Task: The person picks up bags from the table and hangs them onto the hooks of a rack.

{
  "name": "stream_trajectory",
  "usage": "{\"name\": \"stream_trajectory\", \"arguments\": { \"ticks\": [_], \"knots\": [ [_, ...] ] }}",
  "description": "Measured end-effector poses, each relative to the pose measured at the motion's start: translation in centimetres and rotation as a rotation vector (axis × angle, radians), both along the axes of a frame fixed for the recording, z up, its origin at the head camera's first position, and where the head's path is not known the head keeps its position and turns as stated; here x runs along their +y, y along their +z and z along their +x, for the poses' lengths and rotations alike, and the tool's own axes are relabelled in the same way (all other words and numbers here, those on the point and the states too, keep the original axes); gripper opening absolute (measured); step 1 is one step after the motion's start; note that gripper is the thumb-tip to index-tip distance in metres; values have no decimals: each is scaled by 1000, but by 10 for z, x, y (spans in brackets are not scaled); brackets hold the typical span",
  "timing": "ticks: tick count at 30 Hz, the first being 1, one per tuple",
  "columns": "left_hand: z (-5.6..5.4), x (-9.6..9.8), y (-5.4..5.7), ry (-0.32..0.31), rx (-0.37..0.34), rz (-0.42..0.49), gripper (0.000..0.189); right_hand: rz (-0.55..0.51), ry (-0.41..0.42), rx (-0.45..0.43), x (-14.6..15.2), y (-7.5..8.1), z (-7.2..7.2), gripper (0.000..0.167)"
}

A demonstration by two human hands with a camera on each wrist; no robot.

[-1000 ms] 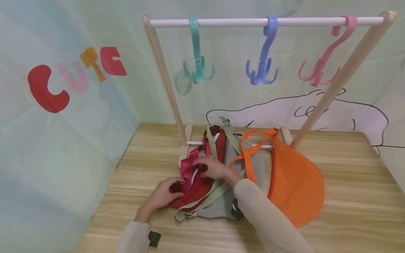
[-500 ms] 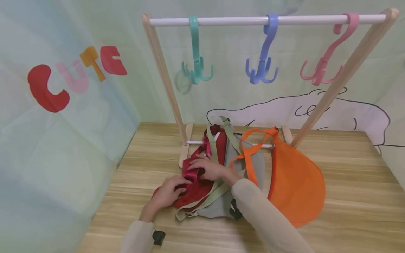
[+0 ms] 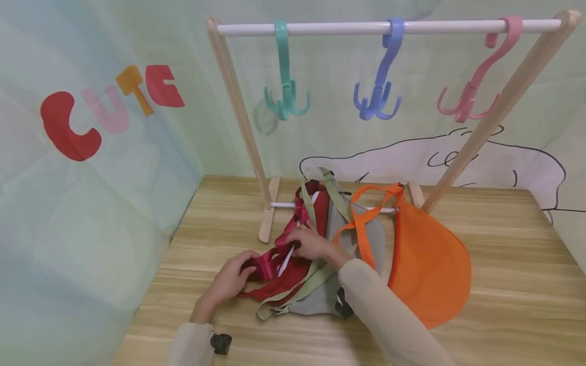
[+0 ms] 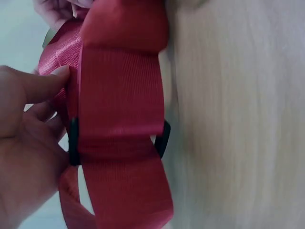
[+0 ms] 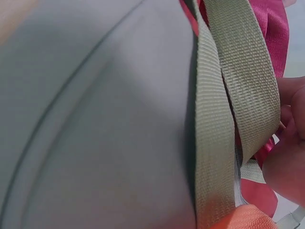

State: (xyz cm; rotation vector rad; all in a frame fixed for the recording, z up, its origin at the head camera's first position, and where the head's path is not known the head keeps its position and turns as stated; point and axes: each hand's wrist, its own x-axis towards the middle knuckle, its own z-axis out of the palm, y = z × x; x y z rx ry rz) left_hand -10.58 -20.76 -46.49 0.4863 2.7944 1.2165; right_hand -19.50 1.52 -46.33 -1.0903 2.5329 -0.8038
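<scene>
A dark red bag (image 3: 293, 277) with a shiny crimson webbing strap (image 3: 265, 267) lies on the table, partly over a grey bag (image 3: 375, 239) with pale green straps (image 5: 214, 124). My left hand (image 3: 231, 277) pinches the crimson strap at the bag's near left end. In the left wrist view its thumb (image 4: 47, 85) presses on the webbing, beside a black slider buckle (image 4: 74, 140). Farther along, my right hand (image 3: 311, 243) holds the same strap over the red bag's middle. Its fingertips are partly hidden behind green webbing in the right wrist view.
An orange bag (image 3: 428, 264) lies to the right, its strap (image 3: 363, 223) crossing the grey bag. Behind stands a wooden rack with a white bar (image 3: 339, 28). From it hang a green hook (image 3: 286, 96), a blue hook (image 3: 377, 99) and a pink hook (image 3: 467, 101).
My left hand moved right over the red bag, then back left, drawing the crimson strap out with it. My right hand's fingers, spread over the strap before, now curl in on it.
</scene>
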Motion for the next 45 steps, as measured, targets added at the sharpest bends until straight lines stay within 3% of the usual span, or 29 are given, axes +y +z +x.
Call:
{"name": "stream_trajectory", "arguments": {
  "ticks": [10,18,26,30,33,40,45],
  "knots": [
    [-6,-2,8,40,12,-14,18,-49,-23,55,2,-1,-2,25],
    [-8,0,6,51,16,-12,20,-68,-42,22,4,-1,-1,26],
    [-6,0,8,84,-20,22,22,-169,-52,-3,6,3,-4,23],
    [-6,-4,16,77,6,17,23,-232,-61,-59,6,16,-5,21],
    [-9,-6,27,69,39,11,23,-243,-48,-84,8,35,-5,19],
    [-18,-7,60,35,147,-38,22,-217,22,-87,21,83,-9,21],
    [-26,-2,78,-8,187,-60,22,-184,40,-76,34,100,-11,29]
  ]
}}
